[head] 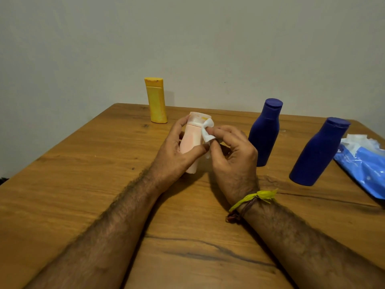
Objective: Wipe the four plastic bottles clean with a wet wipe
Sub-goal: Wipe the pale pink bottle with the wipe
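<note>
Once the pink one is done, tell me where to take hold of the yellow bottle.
Grip the yellow bottle around its flat-sided body below the cap, coming from the front, probably with the left hand. It stands upright, alone at the table's far edge, with nothing in the way.

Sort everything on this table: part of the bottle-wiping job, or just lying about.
Part of the job:
pink bottle, held in left hand
wet wipe, pinched by right hand
yellow bottle
two blue bottles
wipes pack

Lying about:
nothing besides the wooden table
</note>
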